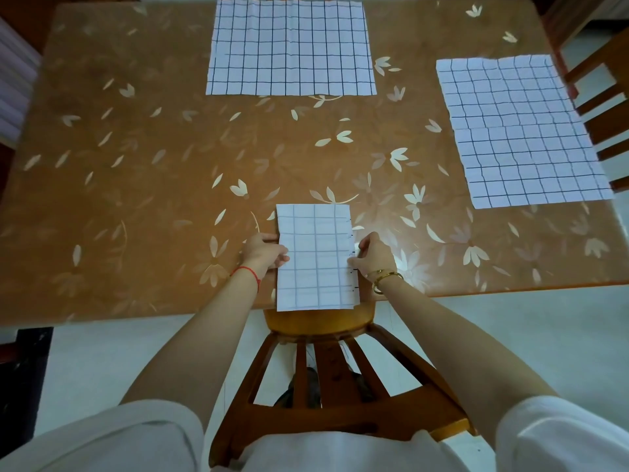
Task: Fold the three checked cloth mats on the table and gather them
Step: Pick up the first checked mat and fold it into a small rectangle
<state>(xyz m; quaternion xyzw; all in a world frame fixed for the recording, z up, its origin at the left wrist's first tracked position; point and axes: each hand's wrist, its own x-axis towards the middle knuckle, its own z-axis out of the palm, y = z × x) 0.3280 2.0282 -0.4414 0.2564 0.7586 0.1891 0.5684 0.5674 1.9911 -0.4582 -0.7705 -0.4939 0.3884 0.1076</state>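
Brown floral table (136, 165) carries all 3 mats. The folded mat (316, 257) lies at the near edge, slightly overhanging it. The left hand (262, 250) and right hand (374, 255) pinch its sides. The far mat (291, 46) and right mat (520, 131) lie flat and unfolded, so I judge about 1 of 3 folded and gathering not yet begun.

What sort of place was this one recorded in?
Probably a home dining room: a big table with a flower-print cover, a wooden chair tucked in at the near side, and checked mats laid flat. The left hand and right hand grip a folded mat.
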